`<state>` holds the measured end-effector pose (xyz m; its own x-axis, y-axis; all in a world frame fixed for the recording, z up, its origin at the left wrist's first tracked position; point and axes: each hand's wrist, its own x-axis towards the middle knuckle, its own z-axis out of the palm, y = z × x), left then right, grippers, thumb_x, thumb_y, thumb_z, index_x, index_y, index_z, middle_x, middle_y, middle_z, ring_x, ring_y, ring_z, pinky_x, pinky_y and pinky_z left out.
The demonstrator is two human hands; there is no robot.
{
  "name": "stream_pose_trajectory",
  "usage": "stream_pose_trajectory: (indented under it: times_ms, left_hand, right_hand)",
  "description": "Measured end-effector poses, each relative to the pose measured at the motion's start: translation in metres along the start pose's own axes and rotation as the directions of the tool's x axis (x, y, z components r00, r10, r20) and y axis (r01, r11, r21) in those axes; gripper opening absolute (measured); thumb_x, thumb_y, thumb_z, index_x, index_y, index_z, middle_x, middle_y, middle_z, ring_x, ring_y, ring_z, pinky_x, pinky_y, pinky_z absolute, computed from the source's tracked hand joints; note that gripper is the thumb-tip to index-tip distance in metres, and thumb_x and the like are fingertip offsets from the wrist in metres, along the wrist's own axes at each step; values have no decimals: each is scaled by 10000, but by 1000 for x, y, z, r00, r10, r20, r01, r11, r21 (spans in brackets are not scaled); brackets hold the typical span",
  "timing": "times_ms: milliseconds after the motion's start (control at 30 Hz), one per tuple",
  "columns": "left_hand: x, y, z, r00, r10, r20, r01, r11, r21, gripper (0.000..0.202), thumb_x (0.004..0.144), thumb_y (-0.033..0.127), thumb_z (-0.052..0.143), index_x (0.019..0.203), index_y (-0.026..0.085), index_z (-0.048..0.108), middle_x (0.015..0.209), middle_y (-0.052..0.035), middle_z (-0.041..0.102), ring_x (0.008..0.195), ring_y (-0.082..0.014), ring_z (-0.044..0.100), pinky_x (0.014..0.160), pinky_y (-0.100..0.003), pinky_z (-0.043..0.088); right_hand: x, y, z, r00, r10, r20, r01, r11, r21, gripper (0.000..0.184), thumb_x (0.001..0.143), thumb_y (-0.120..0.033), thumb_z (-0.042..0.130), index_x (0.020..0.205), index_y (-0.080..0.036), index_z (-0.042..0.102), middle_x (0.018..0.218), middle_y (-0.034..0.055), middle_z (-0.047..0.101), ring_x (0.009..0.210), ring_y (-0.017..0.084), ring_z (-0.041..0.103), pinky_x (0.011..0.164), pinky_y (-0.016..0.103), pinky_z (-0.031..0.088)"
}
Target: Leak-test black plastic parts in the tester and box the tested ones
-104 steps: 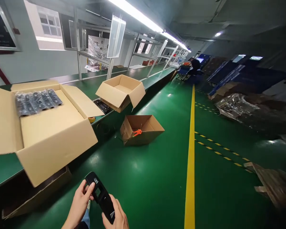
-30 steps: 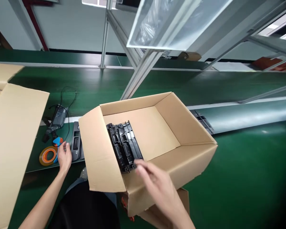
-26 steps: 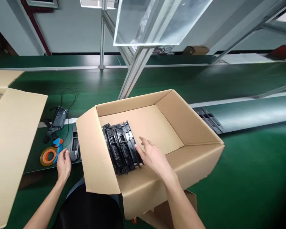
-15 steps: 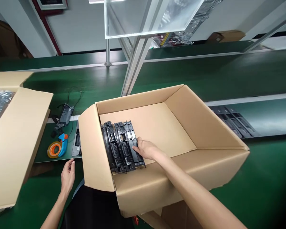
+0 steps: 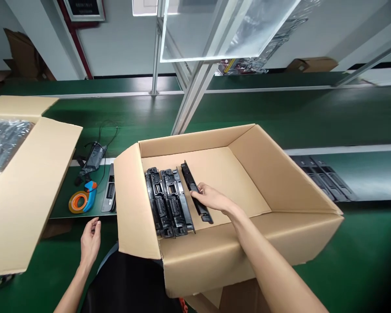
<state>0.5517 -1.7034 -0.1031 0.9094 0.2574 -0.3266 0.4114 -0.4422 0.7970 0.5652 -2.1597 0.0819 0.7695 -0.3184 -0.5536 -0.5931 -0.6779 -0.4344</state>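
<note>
An open cardboard box (image 5: pixel 250 243) sits tilted toward me at the bench edge. Inside, along its left wall, lie two black plastic parts (image 5: pixel 167 202) side by side. My right hand (image 5: pixel 211 199) reaches into the box and grips a third long black part (image 5: pixel 190 180), which stands on its edge, a little apart from the row. My left hand (image 5: pixel 90 237) hangs below the bench edge, left of the box, fingers loosely apart, holding nothing.
A second, larger open carton (image 5: pixel 26 191) with bagged black parts (image 5: pixel 3 141) stands at the left. An orange tape dispenser (image 5: pixel 82 201), a black cabled device (image 5: pixel 93 158) and a black part (image 5: pixel 110 195) lie between the boxes. More black parts (image 5: pixel 322 178) lie at the right. A metal frame post (image 5: pixel 192 100) rises behind.
My right hand has pulled the rightmost black part away from the row and tipped it on edge. My left hand stays below the bench edge.
</note>
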Motion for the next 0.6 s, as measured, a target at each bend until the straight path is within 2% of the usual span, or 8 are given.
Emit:
stream_pose_trajectory:
  times_ms: [100, 233, 333, 400, 467, 500, 567, 600]
  left_hand:
    - [1, 8, -8, 1000, -4, -15, 3, 999, -37, 751, 836, 822, 560, 1203, 180, 687, 1127, -130, 737, 1020, -316, 704, 920, -468, 569]
    - [-3, 45, -14, 996, 42, -80, -53, 989, -136, 655, 861, 764, 612, 1164, 189, 700, 1037, -88, 743, 948, -266, 706, 888, -408, 562]
    - [-18, 92, -20, 980, 162, -118, -184, 960, -211, 546, 911, 693, 624, 1077, 184, 727, 882, -59, 736, 828, -225, 692, 798, -348, 560]
    - [-34, 127, -27, 957, 283, -71, -292, 921, -257, 482, 951, 641, 620, 990, 179, 754, 785, -48, 720, 733, -197, 665, 719, -313, 548]
    - [-52, 159, -33, 892, 446, 68, -391, 840, -376, 471, 961, 617, 639, 985, 170, 785, 786, -62, 743, 733, -197, 682, 724, -306, 560]
    - [-61, 173, -36, 831, 524, 186, -399, 795, -456, 508, 954, 640, 643, 1056, 166, 794, 851, -83, 771, 786, -215, 708, 759, -317, 575]
    - [-76, 194, -40, 690, 597, 409, -324, 761, -562, 632, 895, 689, 706, 1255, 172, 760, 1061, -120, 794, 928, -252, 733, 899, -358, 589]
    - [-83, 201, -41, 640, 603, 476, -269, 756, -596, 659, 872, 662, 755, 1323, 182, 732, 1144, -128, 788, 1004, -269, 737, 970, -373, 578]
  right_hand:
    - [-29, -8, -18, 1000, 17, 15, -20, 953, 304, 242, 1048, -393, 448, 1148, -184, 517, 843, 71, 739, 676, 186, 693, 596, 284, 529]
    - [-80, -21, -35, 968, -217, 123, 108, 810, 577, 381, 1018, -569, 530, 1172, -222, 495, 1086, 115, 767, 830, 199, 734, 679, 304, 569]
    - [-108, -29, -33, 869, -414, 271, 121, 708, 696, 553, 957, -667, 624, 1220, -194, 510, 1075, 144, 772, 794, 214, 744, 698, 331, 567]
    - [-118, -34, -24, 775, -503, 382, 50, 651, 757, 630, 938, -680, 661, 1285, -176, 510, 1051, 157, 777, 783, 230, 759, 719, 352, 576]
    - [-123, -35, -12, 673, -544, 501, -55, 639, 767, 714, 925, -677, 685, 1380, -162, 492, 1024, 165, 781, 769, 246, 771, 699, 356, 581]
    - [-124, -35, -4, 638, -547, 542, -103, 637, 764, 775, 912, -677, 699, 1437, -154, 470, 1012, 169, 783, 766, 255, 776, 686, 356, 585]
    - [-126, -34, 10, 612, -525, 592, -196, 624, 756, 904, 884, -682, 721, 1540, -146, 405, 997, 176, 785, 768, 280, 787, 645, 355, 592]
    - [-127, -33, 16, 611, -509, 606, -240, 611, 755, 951, 870, -682, 730, 1575, -150, 377, 987, 174, 786, 771, 292, 792, 624, 356, 596]
